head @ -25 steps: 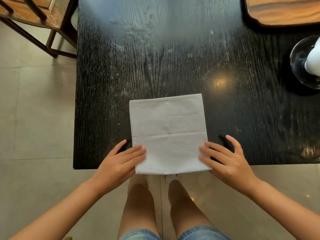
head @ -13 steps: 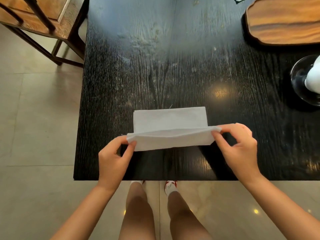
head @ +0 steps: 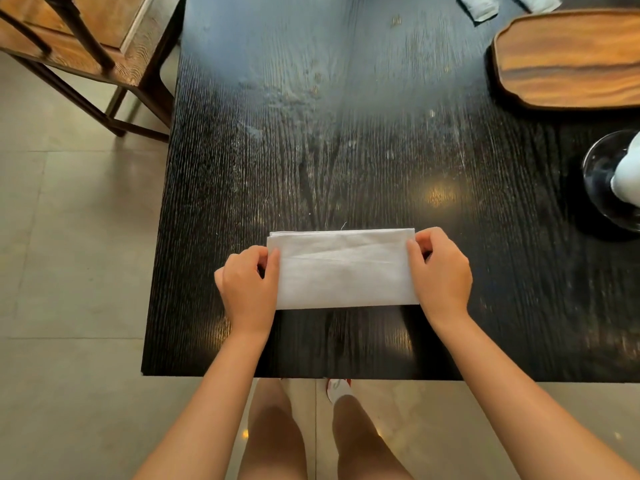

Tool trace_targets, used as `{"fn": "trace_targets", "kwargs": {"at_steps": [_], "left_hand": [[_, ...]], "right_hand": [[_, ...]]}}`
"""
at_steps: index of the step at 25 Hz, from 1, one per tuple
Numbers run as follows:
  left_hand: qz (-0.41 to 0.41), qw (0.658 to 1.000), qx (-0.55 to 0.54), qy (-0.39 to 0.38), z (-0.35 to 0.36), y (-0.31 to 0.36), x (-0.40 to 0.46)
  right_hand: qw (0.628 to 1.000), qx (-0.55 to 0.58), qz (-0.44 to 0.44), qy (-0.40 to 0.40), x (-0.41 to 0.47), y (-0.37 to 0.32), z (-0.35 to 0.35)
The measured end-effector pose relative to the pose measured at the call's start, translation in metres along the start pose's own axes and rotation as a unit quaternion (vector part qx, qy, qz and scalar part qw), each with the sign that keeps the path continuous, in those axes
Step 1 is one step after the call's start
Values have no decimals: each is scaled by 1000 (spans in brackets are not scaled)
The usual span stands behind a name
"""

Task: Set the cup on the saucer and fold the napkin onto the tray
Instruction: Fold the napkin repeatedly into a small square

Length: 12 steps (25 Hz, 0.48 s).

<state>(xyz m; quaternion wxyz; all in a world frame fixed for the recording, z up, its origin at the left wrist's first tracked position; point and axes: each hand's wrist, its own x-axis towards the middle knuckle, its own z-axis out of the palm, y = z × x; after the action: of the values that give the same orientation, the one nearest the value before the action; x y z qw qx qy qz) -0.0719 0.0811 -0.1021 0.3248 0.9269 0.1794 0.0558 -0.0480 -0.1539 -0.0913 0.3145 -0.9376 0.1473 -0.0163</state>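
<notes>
Napkin [head: 344, 270] lies folded between both hands' pinching fingers [head: 414, 244].

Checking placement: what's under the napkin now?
Only the black table shows around the folded napkin, so it lies there, not on the wooden tray. Anything beneath is covered.

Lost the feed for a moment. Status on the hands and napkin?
Left hand and right hand pinch the napkin ends. Napkin folded in half, flat on the table. Tray far right, path clear.
</notes>
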Motion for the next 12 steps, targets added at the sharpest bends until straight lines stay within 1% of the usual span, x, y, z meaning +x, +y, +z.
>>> {"fn": "trace_targets", "kwargs": {"at_steps": [4, 6, 9, 10, 11, 12], "left_hand": [[-25, 998, 45, 26, 6, -1, 5], [-20, 998, 49, 39, 5, 0, 5], [6, 993, 78, 86, 3, 8, 0], [42, 991, 108, 68, 4, 13, -4], [95, 984, 150, 25, 7, 17, -8], [151, 969, 193, -22, 12, 20, -12]], "right_hand": [[998, -42, -14, 42, 0, -2, 7], [997, -47, -20, 61, -1, -3, 11], [993, -75, -33, 91, -4, 0, 18], [991, -83, -36, 98, -5, 1, 20], [990, -91, -39, 103, -4, 1, 22], [989, -94, -44, 105, -3, 2, 22]]}}
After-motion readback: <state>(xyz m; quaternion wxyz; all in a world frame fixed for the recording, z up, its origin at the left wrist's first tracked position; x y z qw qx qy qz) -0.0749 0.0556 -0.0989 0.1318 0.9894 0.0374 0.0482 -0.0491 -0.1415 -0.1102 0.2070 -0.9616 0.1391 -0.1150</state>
